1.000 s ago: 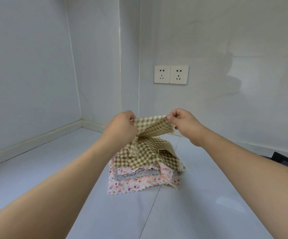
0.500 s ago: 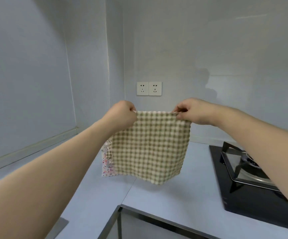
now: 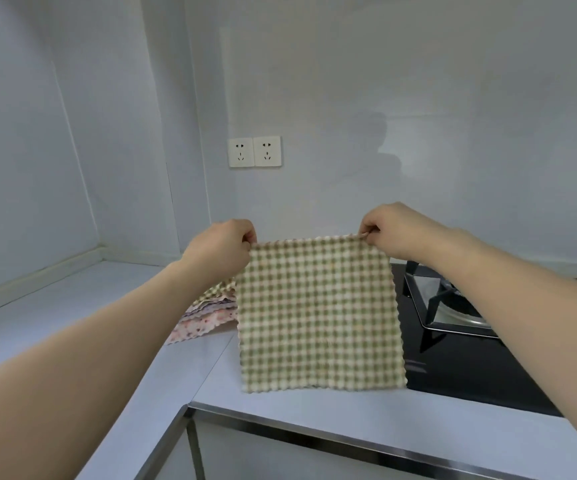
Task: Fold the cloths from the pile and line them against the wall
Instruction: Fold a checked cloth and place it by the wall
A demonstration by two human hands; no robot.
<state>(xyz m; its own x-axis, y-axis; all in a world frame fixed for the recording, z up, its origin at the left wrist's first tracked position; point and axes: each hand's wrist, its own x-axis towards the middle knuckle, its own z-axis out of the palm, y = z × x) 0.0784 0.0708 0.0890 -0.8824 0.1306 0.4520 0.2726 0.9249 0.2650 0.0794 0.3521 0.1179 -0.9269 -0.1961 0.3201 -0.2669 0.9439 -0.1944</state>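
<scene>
Item: checked cloth (image 3: 318, 313), green-and-cream gingham with a scalloped edge, hanging flat and fully spread. Held by: left hand (image 3: 223, 245), fingers pinched closed on the cloth's upper left corner; right hand (image 3: 396, 232), fingers pinched closed on the upper right corner; top edge drawn nearly taut between them. Position: in the air above the countertop (image 3: 55, 306), its lower hem near the counter's front strip, whether touching it cannot be told. Pile (image 3: 207, 313): just left of the checked cloth and partly behind it, several cloths stacked on the counter, a pink floral one lowest and a second gingham one on top. Gas hob (image 3: 470, 341): just right of the checked cloth, black glass with a metal pan support. Sink (image 3: 280, 431): its steel rim lies below the cloth, nearer the person. Wall (image 3: 418, 98): behind the cloth, bearing a double socket (image 3: 255, 151) above and left of it; no folded cloths seen along its base. Step in hand, as judged: first cloth taken up and opened out, folding not begun. Next move calls for: bringing the corners together, or laying the cloth down on the bare counter clear of the hob and sink, keeping edges matched so the fold sits square.
</scene>
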